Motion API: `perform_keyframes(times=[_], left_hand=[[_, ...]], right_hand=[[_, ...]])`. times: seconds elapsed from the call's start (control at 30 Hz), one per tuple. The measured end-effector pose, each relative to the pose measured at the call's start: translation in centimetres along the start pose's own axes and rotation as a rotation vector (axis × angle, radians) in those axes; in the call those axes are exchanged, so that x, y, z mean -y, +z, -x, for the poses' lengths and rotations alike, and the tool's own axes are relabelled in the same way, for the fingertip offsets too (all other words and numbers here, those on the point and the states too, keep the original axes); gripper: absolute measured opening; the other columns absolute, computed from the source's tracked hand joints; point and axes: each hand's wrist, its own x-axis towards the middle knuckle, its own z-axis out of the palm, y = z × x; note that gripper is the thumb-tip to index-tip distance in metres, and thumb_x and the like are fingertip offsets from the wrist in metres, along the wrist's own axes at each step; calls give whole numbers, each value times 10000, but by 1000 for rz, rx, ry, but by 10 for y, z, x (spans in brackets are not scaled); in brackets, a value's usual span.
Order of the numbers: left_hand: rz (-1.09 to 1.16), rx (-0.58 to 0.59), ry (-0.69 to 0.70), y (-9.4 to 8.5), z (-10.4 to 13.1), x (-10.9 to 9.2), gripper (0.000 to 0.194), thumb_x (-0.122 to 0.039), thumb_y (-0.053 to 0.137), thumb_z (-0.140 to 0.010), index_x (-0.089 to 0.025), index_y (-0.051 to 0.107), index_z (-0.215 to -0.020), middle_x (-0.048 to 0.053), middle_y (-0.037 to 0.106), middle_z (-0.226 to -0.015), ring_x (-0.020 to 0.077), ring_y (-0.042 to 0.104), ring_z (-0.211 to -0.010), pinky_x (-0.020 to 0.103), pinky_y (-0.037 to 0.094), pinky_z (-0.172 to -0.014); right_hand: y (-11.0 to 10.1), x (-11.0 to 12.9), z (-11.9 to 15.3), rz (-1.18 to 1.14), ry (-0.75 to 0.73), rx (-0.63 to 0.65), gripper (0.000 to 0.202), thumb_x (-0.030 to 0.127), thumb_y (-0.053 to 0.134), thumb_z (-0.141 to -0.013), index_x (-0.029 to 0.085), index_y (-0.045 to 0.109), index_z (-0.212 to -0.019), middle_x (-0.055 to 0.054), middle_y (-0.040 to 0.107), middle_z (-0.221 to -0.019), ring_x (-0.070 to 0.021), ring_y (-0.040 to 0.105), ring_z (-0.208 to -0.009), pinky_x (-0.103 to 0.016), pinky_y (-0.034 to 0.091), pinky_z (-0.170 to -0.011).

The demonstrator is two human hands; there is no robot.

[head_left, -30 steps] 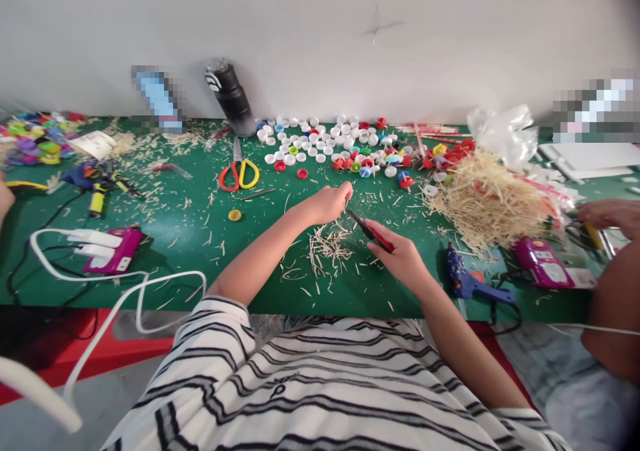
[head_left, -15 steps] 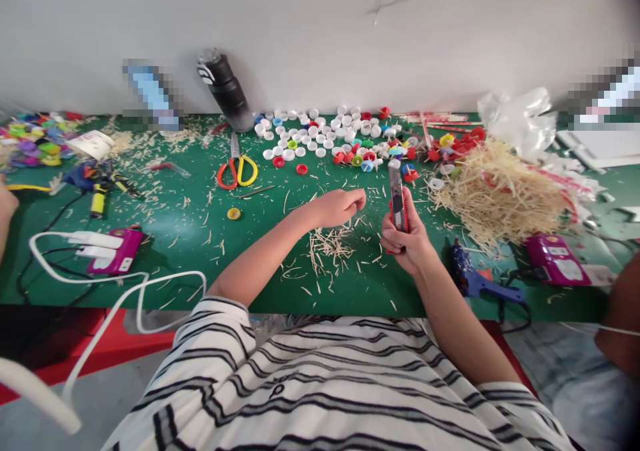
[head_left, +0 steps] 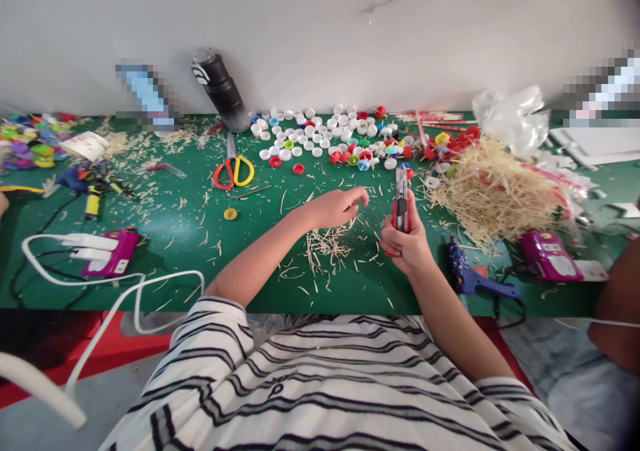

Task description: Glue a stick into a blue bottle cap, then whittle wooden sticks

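My right hand (head_left: 407, 241) is wrapped round a red and black utility knife (head_left: 401, 204), which points away from me, its metal end uppermost. To its left, my left hand (head_left: 340, 207) hovers over the green table (head_left: 260, 244), fingers loosely curled with a gap between thumb and forefinger. I see nothing between them. Just below that hand lies a small heap of pale straw pieces (head_left: 327, 247). Beyond both hands spread many bottle caps (head_left: 320, 137), mostly white, some red, blue and green.
Scissors (head_left: 233, 171) and a black bottle (head_left: 220, 91) stand out at the back left. Right of my hands are a straw pile (head_left: 495, 194), a blue glue gun (head_left: 475, 274) and a purple power block (head_left: 550, 256). A white cable (head_left: 145, 277) loops at left. Another person's arm (head_left: 617, 304) shows at right.
The fingers of my left hand have loosened, opening a gap at the thumb. The knife has turned slightly more upright in my right hand. The whole view has shifted a little.
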Motion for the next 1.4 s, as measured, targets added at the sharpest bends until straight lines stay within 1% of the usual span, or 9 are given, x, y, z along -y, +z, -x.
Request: perform_keyframes(times=[0.1, 0.17, 0.27, 0.5, 0.77, 0.93, 1.13, 1.27, 1.4], left_hand=[[15, -78, -9, 0, 0, 4, 408, -277, 318, -1053, -210, 279, -1454, 19, 559, -798, 135, 428, -571, 327, 337, -596], [14, -114, -9, 0, 0, 7, 463, -268, 319, -1051, -200, 169, -1484, 51, 595, -910, 132, 471, -622, 317, 372, -630], [-7, -130, -11, -1, -1, 13, 463, -245, 333, -1037, -201, 138, -1454, 66, 601, -992, 125, 505, -673, 308, 394, -667], [-12, -126, 10, -1, -3, 23, 397, -230, 405, -995, -205, 256, -1363, 18, 550, -890, 128, 479, -657, 315, 372, -639], [-74, -143, 11, -7, -4, 25, 72, -221, 471, -968, -208, 532, -1004, 46, 599, -903, 141, 510, -737, 322, 402, -686], [-100, -194, 19, -9, -6, 29, 128, -208, 481, -963, -194, 607, -945, 80, 629, -1017, 150, 536, -812, 328, 435, -747], [-51, -224, -80, -14, -6, 35, 257, -249, 437, -998, -204, 690, -977, 94, 677, -1131, 164, 609, -845, 346, 478, -771], [-24, -235, -97, -18, -5, 35, 322, -258, 394, -1020, -195, 708, -984, 95, 681, -1169, 203, 645, -1022, 367, 500, -913], [-4, -237, -107, -20, -4, 39, 379, -295, 369, -1042, -196, 734, -1045, 102, 659, -1190, 211, 647, -1058, 382, 503, -969]], right_hand=[[0, 2, 1, 19, 7, 31, 1164, 137, 773, -718, 487, 188, -1662, 132, 450, -691, -37, 214, -431, -178, 231, -378], [1, 2, 2, 33, 9, 53, 1156, 147, 772, -718, 462, 192, -1667, 132, 444, -680, -44, 225, -436, -182, 239, -378], [2, 2, 2, 56, -2, 48, 1159, 162, 779, -709, 429, 194, -1672, 128, 448, -679, -55, 234, -443, -191, 239, -367], [-1, -4, 1, 76, 35, -40, 1094, 177, 802, -729, 439, 268, -1647, 130, 431, -674, -45, 214, -431, -200, 226, -361], [-1, -5, 2, 115, 15, -17, 1085, 140, 785, -706, 441, 305, -1631, 115, 435, -682, -75, 251, -461, -226, 248, -392], [0, -4, 2, 85, 53, -34, 1024, 173, 799, -731, 427, 361, -1621, 98, 462, -706, -75, 273, -481, -231, 243, -419], [-3, -11, 2, 96, 75, -91, 786, 463, 700, -920, 344, 408, -1639, 74, 496, -680, -74, 333, -461, -231, 238, -419], [-3, -15, 2, 189, 26, -118, 738, 564, 693, -920, 300, 516, -1586, 57, 526, -678, -72, 346, -461, -239, 256, -416], [-4, -17, 1, 287, 3, -111, 715, 564, 690, -912, 290, 557, -1559, 57, 517, -678, -79, 354, -469, -246, 284, -413]])
